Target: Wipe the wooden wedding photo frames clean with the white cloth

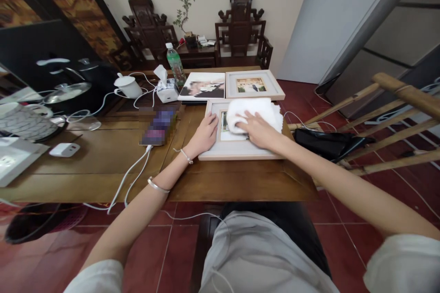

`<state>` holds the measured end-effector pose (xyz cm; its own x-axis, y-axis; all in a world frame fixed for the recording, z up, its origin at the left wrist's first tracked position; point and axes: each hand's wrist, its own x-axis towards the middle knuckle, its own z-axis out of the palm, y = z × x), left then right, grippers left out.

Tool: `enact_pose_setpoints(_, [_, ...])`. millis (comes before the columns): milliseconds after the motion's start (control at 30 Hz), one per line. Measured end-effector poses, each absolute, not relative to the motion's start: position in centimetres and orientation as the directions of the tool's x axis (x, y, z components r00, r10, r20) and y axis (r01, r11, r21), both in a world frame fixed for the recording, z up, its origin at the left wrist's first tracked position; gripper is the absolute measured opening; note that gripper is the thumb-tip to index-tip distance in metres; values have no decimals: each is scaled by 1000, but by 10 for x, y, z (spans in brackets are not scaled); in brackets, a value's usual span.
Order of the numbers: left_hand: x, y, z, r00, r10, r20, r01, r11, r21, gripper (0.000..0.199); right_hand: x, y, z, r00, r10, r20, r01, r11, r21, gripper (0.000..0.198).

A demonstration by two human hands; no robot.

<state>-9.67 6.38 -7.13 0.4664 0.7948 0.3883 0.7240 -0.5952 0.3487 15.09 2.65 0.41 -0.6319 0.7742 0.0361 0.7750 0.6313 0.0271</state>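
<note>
In front of me a light wood picture frame (237,151) lies flat on the table, a small photo partly showing in its middle. My left hand (207,132) rests on the frame's left edge, its fingers laid out along it. A folded white towel (256,109) covers the upper right of the frame. My right hand (259,129) presses the towel down onto the frame, fingers on the cloth and partly tucked at its fold. Behind are a second framed photo (275,87) and a white-edged picture panel (202,86).
A charging phone (158,127), a tissue box (167,91), a green-labelled bottle (176,64) and a lidded white cup (128,86) stand left on the wooden table (113,165). White cables cross it. A bamboo chair (395,100) is close on the right.
</note>
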Motion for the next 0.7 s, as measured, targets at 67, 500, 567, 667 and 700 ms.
enact_pose_setpoints(67, [-97, 64, -72, 465, 794, 392, 720, -596, 354, 47, 153, 58, 2, -566, 819, 94, 824, 561, 78, 73])
enact_pose_setpoints(500, [-95, 64, -74, 437, 808, 395, 722, -577, 381, 48, 146, -18, 41, -667, 719, -197, 729, 684, 25, 63])
enact_pose_setpoints(567, [-95, 64, -73, 433, 811, 393, 725, -573, 382, 49, 146, -44, 56, -677, 680, -282, 717, 695, -44, 58])
enact_pose_setpoints(667, [-95, 64, -72, 440, 809, 391, 729, -576, 371, 49, 142, -69, 62, -715, 645, -271, 682, 728, -69, 57])
enact_pose_setpoints(700, [-95, 64, -73, 444, 806, 392, 727, -580, 369, 49, 139, -71, 60, -727, 643, -241, 673, 737, -61, 58])
